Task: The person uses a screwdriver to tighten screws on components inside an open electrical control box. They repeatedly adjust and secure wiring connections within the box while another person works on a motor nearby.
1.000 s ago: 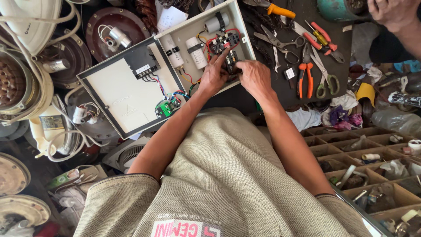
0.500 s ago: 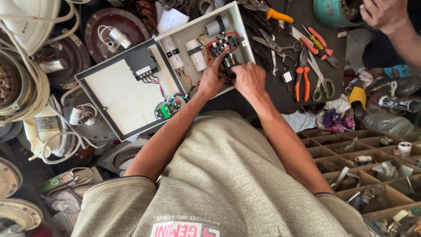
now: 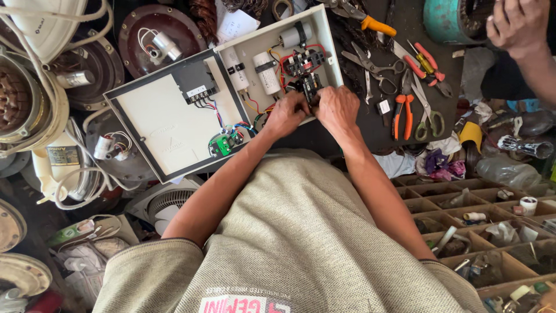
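Both hands have slid slightly down the open grey metal control box (image 3: 333, 55) since the earlier frame, from the upper part of the wiring to the lower edge of the black terminal block (image 3: 307, 72); the box itself has not shifted on the dark tabletop (image 3: 405, 23).

The left hand (image 3: 288, 113) is curled, its fingertips pressed together on the small black component at the bottom of that block. The right hand (image 3: 337, 108) sits just beside it, knuckles up, fingers bent down onto the same spot; the two hands touch. What exactly lies between the fingertips is hidden.

The terminal block is inside the right-hand half of the box, near its lower wall, with red and black wires running into it. Two white cylindrical capacitors (image 3: 252, 72) lie left of it, and a smaller grey cylinder (image 3: 292, 36) is above. The hinged lid (image 3: 162, 124) lies flat to the left, carrying a black module (image 3: 196, 84) and a small green circuit board (image 3: 223, 144) joined by coloured wires.

Right of the box lie steel scissors (image 3: 373, 66), orange-handled pliers (image 3: 402, 113), red-handled screwdrivers (image 3: 425, 61) and green-handled scissors (image 3: 428, 116). Another person's hand (image 3: 518, 23) rests at the upper right beside a teal motor housing (image 3: 449, 20). Wooden compartment trays (image 3: 492, 232) of small parts fill the lower right.
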